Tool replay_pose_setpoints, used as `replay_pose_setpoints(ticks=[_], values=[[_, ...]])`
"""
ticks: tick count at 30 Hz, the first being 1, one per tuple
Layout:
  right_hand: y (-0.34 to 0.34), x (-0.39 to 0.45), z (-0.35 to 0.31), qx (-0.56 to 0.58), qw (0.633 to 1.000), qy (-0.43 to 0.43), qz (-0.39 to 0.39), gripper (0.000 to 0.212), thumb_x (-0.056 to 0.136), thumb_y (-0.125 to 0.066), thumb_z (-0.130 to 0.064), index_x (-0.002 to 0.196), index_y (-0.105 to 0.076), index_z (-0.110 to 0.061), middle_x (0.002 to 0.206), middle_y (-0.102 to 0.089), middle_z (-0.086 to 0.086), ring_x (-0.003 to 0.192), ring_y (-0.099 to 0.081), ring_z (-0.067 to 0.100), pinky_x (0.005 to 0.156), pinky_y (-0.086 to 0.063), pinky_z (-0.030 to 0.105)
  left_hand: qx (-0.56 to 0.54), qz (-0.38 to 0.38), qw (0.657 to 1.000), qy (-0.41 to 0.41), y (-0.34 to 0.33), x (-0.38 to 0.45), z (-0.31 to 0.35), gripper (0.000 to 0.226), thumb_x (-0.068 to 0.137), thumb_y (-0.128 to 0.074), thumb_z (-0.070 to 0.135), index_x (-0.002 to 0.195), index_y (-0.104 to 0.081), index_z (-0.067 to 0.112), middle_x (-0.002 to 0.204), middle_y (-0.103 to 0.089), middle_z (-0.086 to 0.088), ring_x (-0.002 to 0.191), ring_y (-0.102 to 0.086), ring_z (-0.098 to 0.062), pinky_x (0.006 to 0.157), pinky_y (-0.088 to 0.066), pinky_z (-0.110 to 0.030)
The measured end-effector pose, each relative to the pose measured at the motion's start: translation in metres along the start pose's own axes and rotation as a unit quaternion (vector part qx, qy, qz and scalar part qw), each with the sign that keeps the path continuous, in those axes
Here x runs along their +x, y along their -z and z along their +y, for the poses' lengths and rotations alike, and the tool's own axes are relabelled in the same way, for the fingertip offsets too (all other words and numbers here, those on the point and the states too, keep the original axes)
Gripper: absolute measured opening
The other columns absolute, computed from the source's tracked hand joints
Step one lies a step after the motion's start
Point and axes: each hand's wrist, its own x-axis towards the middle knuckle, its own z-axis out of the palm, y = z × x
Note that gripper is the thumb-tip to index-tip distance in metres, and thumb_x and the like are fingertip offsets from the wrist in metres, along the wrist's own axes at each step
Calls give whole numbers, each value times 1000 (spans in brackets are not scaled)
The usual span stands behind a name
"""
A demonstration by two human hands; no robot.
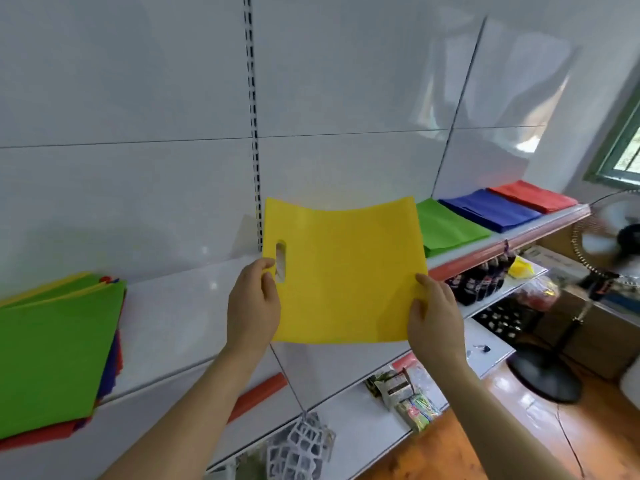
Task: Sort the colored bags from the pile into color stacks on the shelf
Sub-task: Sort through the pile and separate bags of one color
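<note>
Both hands hold one yellow bag (346, 271) flat and spread out over the white shelf (194, 313); the left hand (254, 306) pinches its left edge just below the cut-out handle slot, thumb on top and fingers curled under; the right hand (434, 317) pinches the lower right corner the same way, thumb lying on the yellow face. The bag stretches between the two grips and rises away from them toward the wall, its far edge sagging a little in the middle (the sheet bows rather than hangs).

Left of the left hand, well apart from it, lies the mixed pile (59, 358) on the same shelf; a green bag is on top, with blue, red and yellow edges showing beneath it. Beyond the right hand, farther along the shelf, three sorted stacks lie side by side: the green stack (453, 230) partly hidden behind the yellow bag's right edge, then the blue stack (491, 209), then the red stack (533, 195) nearest the shelf's end.

Below the hands, lower shelves carry dark bottles (478, 278) and small packets (412, 400); a white net holder (301, 445) hangs from a cord under the left forearm; a standing fan (609, 244) is off to the right beside a window (623, 150).
</note>
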Motion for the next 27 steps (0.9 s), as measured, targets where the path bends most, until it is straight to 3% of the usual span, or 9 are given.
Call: replay_pose_setpoints(ticks=[6,12,17,20,24,27], values=[[19,40,54,-30,999,13,-25,55,103,-47,-4,157,-45,-16,143,-49,-1,116,-55,22,84,-45,34,29,-43,999,6,-70,6,25,33,108,-52,14,140,-60,16,133,-64,-2,112,-62,-21,87,-48,-34],[1,99,80,-38,998,13,-43,53,102,-46,-2,153,-48,-18,144,-51,1,116,-57,25,87,-50,39,72,-45,996,41,-119,32,14,34,107,-54,18,141,-61,16,132,-63,-4,108,-62,-22,84,-47,-34],[-20,158,86,-56,995,31,-71,51,102,-47,-2,151,-51,-16,144,-52,2,109,-59,26,86,-55,44,86,-26,993,82,-155,61,1,36,107,-52,20,141,-61,17,129,-63,-5,90,-62,-20,77,-53,-40],[-35,190,86,-71,992,64,-88,53,101,-47,0,151,-51,-14,143,-53,1,112,-59,27,90,-56,49,106,-10,990,95,-167,77,-3,35,106,-54,19,139,-63,17,133,-64,-4,96,-64,-23,78,-54,-40],[-64,224,90,-82,986,79,-120,53,101,-46,-1,153,-49,-13,143,-52,3,110,-60,27,88,-56,46,149,-13,982,113,-172,81,-10,33,105,-55,20,137,-64,16,130,-65,-3,96,-65,-22,78,-57,-43],[-89,235,99,-96,977,109,-156,54,100,-46,-1,153,-49,-12,142,-53,5,119,-57,30,90,-56,46,194,-15,974,119,-173,79,-19,33,105,-57,21,136,-64,17,127,-66,-2,102,-65,-22,78,-56,-39]])
